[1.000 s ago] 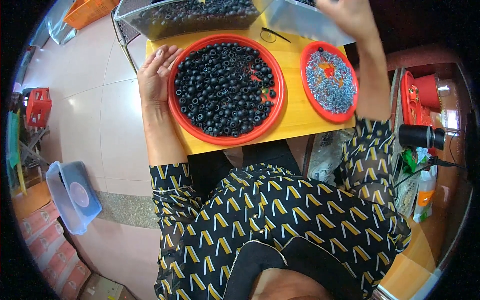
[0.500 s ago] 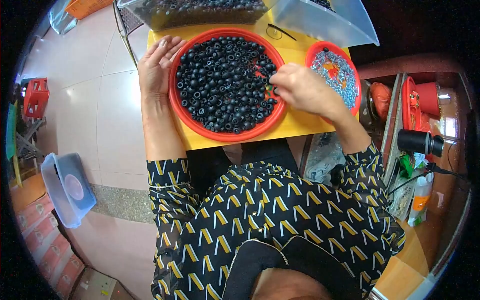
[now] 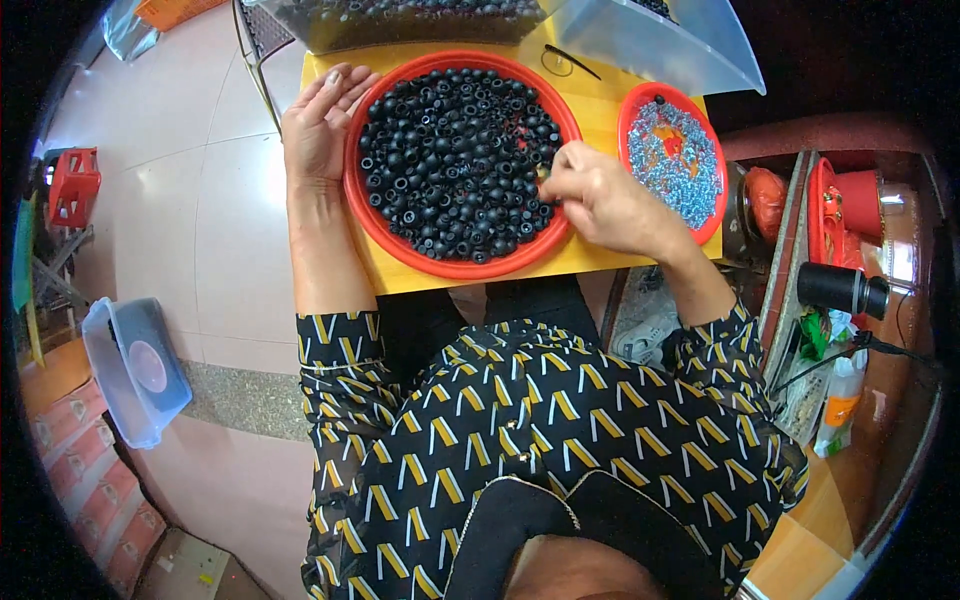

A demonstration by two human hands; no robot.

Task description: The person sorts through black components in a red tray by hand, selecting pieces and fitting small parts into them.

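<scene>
A large round red tray is full of small black caps, hollow, with round openings. My left hand rests palm up against the tray's left rim, its fingers loosely spread and nothing in it. Over the right rim reaches my right hand, its fingers curled together low among the caps. Whatever those fingers may hold is hidden. Right of it lies a smaller red tray with many tiny silvery-blue pieces and one black cap near its top.
Both trays stand on a yellow table. Behind them are a clear bin of black caps and a second translucent bin. A pair of glasses lies between. A blue plastic tub sits on the floor at left.
My right hand has shifted slightly downward, its fingers curling further in. Black caps now cover more of the bare red patch at the tray's right side. My left hand stays at the rim.
</scene>
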